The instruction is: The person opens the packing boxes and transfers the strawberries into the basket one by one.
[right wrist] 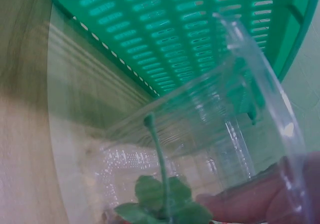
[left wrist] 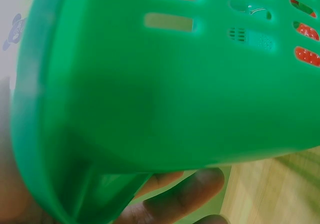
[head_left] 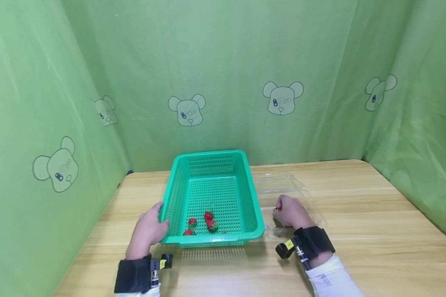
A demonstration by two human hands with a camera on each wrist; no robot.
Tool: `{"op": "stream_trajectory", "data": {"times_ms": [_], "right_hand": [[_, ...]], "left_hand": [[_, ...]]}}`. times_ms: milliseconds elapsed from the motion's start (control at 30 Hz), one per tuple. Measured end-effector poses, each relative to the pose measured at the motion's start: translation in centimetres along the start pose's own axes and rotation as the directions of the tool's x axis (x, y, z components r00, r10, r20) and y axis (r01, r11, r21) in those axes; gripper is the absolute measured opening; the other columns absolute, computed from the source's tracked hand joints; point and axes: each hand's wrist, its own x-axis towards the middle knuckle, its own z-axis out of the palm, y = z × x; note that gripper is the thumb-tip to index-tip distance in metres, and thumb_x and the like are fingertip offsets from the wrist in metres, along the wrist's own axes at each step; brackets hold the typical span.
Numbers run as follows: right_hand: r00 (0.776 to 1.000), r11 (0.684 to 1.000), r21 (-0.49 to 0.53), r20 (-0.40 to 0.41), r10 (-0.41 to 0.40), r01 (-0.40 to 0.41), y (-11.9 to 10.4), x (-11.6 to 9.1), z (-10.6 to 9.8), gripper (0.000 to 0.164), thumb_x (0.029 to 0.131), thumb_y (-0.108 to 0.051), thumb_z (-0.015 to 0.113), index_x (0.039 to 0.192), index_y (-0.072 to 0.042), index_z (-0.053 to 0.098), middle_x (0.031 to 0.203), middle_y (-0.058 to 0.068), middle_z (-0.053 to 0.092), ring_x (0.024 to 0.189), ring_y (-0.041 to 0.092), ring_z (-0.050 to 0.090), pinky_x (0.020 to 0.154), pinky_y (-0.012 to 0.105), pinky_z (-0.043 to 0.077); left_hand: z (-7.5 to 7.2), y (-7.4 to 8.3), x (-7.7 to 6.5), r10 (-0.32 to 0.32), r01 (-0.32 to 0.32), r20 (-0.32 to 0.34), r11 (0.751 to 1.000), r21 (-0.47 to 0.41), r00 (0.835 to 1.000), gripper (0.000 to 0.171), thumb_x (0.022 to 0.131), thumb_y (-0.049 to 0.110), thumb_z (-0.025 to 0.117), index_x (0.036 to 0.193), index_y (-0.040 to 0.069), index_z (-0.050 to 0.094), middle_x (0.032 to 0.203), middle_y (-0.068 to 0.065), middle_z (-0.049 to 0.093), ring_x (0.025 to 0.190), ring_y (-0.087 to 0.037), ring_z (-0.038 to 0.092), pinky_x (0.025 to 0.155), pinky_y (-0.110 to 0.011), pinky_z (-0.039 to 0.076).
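Note:
A green plastic basket point(head_left: 215, 239) stands left of centre in the head view. Several red strawberries point(head_left: 211, 225) lie at its near end. My left hand point(head_left: 148, 227) grips the basket's left rim near the front corner, thumb on the rim side. In the left wrist view its fingers point(left wrist: 200, 186) curl under the basket's edge. My right hand point(head_left: 292, 211) is at a clear plastic box point(head_left: 314, 206) and pinches a strawberry point(head_left: 278, 209). The right wrist view shows the berry's green leaves and stem point(right wrist: 162, 199) inside the clear walls; its red body is mostly hidden.
The clear box's lid point(head_left: 271, 181) lies folded back, close to the basket's right side. Wooden table point(head_left: 375, 231) extends to the right and in front. Green curtain point(head_left: 223, 62) hangs behind and on both sides.

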Motion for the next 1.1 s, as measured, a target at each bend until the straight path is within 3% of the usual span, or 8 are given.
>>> {"op": "stream_trajectory", "data": {"times_ms": [133, 367, 1100], "right_hand": [[1.0, 1.0, 0.002, 0.012, -0.001, 0.001, 0.1, 0.1, 0.1, 0.016, 0.078, -0.008, 0.064, 0.09, -0.003, 0.056, 0.076, 0.008, 0.054, 0.066, 0.023, 0.051, 0.056, 0.032, 0.041], [0.999, 0.997, 0.068, 0.027, 0.022, -0.024, -0.3, -0.1, -0.2, 0.025, 0.082, -0.007, 0.063, 0.106, 0.001, 0.06, 0.083, 0.012, 0.058, 0.063, 0.021, 0.054, 0.053, 0.031, 0.045], [0.989, 0.99, 0.087, -0.107, -0.105, 0.114, -2.4, -1.5, -2.3, 0.028, 0.085, -0.012, 0.065, 0.11, -0.001, 0.061, 0.108, 0.02, 0.064, 0.078, 0.025, 0.057, 0.066, 0.039, 0.051]], "left_hand": [[0.0, 0.0, 0.0, 0.0, 0.0, 0.004, 1.0, 0.002, 1.0, 0.06, 0.091, 0.01, 0.052, 0.145, -0.003, 0.029, 0.138, -0.034, 0.043, 0.107, -0.039, 0.051, 0.087, -0.056, 0.045], [0.1, -0.2, 0.0, 0.008, -0.008, 0.004, 1.0, 0.015, 1.0, 0.061, 0.09, 0.01, 0.053, 0.144, -0.004, 0.028, 0.136, -0.035, 0.044, 0.1, -0.037, 0.052, 0.079, -0.048, 0.048], [-0.2, 0.0, -0.1, 0.018, -0.018, 0.001, 1.0, 0.019, 1.0, 0.061, 0.09, 0.01, 0.054, 0.144, -0.005, 0.03, 0.133, -0.035, 0.047, 0.095, -0.036, 0.054, 0.072, -0.045, 0.049]]}}
